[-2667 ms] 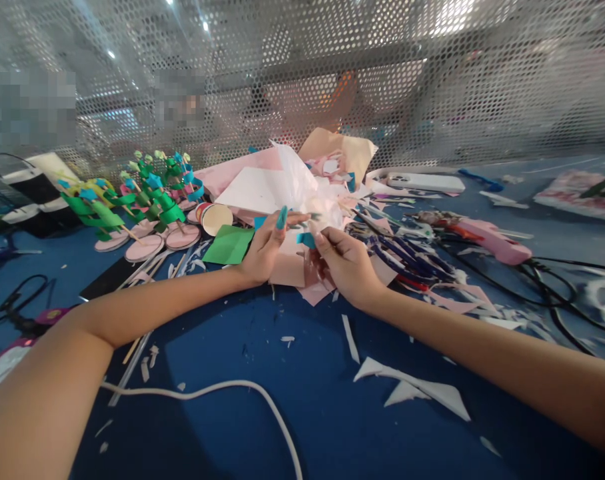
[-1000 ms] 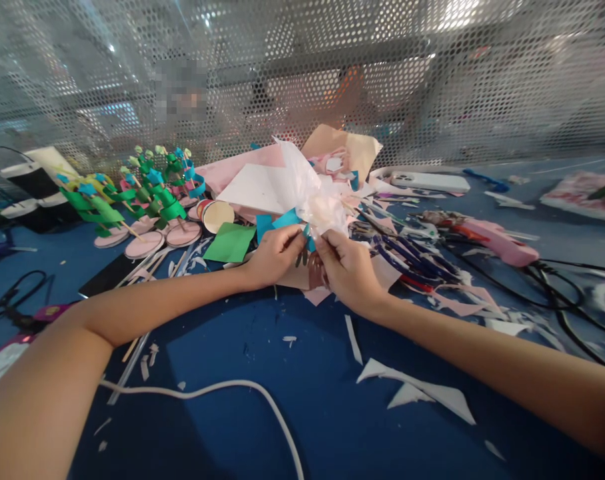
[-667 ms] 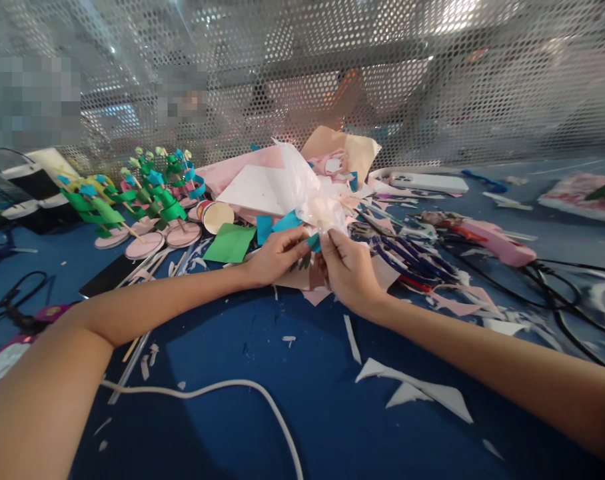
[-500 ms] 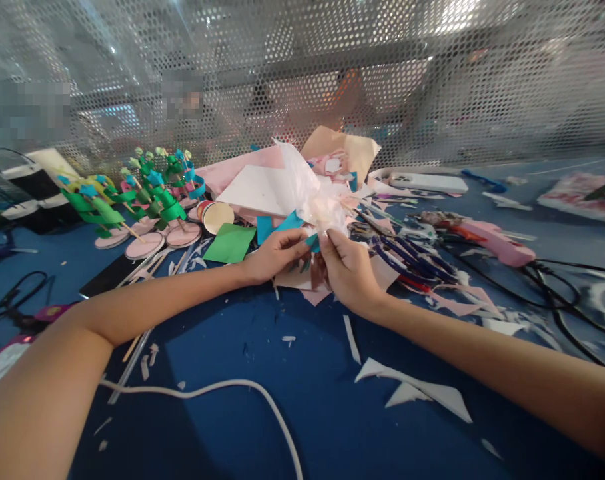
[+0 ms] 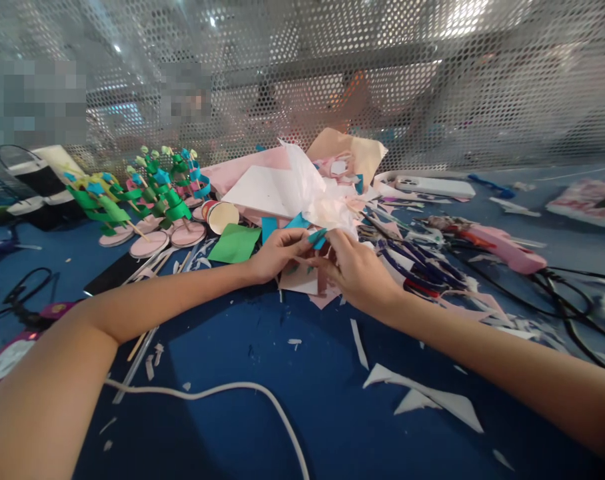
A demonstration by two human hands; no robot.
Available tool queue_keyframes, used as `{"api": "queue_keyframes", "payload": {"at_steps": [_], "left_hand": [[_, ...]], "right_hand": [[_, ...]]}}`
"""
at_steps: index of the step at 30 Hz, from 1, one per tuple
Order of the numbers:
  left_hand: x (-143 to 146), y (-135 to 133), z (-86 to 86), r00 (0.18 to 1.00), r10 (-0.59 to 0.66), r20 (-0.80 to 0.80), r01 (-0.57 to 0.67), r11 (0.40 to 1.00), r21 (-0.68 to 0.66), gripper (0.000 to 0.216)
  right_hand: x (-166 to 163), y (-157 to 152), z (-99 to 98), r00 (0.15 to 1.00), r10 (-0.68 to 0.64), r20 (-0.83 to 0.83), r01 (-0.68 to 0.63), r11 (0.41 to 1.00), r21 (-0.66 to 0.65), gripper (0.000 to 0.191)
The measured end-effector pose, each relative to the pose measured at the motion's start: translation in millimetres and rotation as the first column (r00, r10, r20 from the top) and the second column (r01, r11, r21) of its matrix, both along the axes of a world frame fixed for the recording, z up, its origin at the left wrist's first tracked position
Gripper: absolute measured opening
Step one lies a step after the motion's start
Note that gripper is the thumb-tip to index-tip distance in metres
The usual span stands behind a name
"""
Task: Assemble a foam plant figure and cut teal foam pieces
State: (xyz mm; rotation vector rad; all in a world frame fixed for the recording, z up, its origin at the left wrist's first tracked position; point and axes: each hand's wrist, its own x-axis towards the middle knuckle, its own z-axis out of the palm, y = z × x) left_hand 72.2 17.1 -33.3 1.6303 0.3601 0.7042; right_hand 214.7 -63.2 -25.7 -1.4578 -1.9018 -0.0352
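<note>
Between my two hands is a small piece of blue paper (image 5: pixel 317 238). My left hand (image 5: pixel 281 253) pinches its left side between thumb and fingers. From the right, my right hand (image 5: pixel 355 270) closes on the other end, thumb below and fingertips above. Just left of my left hand lies a green paper square (image 5: pixel 234 243), with more blue paper (image 5: pixel 269 229) beside it. Crumpled white tissue (image 5: pixel 327 210) rises right behind my fingers. A pale pink sheet (image 5: pixel 302 280) lies under my hands, partly hidden by them.
Several paper plants (image 5: pixel 170 193) on round pink bases stand at the left. To the right lie a pink glue gun (image 5: pixel 507 247) with a black cable, scissors (image 5: pixel 417 267) and a phone (image 5: pixel 435 186). A white cable (image 5: pixel 222 385) crosses the front; perforated metal (image 5: pixel 302 80) rises behind.
My right-hand fingers have shifted on the blue paper, with the thumb now lower. The view has moved slightly, so things on the table appear a little further right.
</note>
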Motion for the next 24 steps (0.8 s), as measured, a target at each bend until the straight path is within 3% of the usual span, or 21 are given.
{"api": "queue_keyframes", "payload": {"at_steps": [4,9,19,24], "left_hand": [[-0.9,0.0,0.3,1.000,-0.017,0.003,0.017,0.999,-0.038,0.046],[-0.9,-0.2,5.2,0.996,-0.075,-0.040,0.073,0.996,-0.044,0.048],[0.1,5.5,7.6,0.967,-0.209,-0.142,0.198,0.976,-0.088,0.050],[1.3,6.3,6.3,0.972,-0.190,-0.141,0.177,0.979,-0.099,0.050]], "right_hand": [[1.8,1.4,1.9,0.990,-0.068,0.125,0.061,0.996,0.061,0.038],[5.1,3.2,-3.7,0.987,-0.011,0.161,-0.001,0.997,0.074,0.037],[7.4,1.8,-13.4,0.993,0.028,0.113,-0.040,0.993,0.107,0.034],[7.4,1.5,-14.0,0.992,0.015,0.128,-0.030,0.993,0.118,0.036]]}}
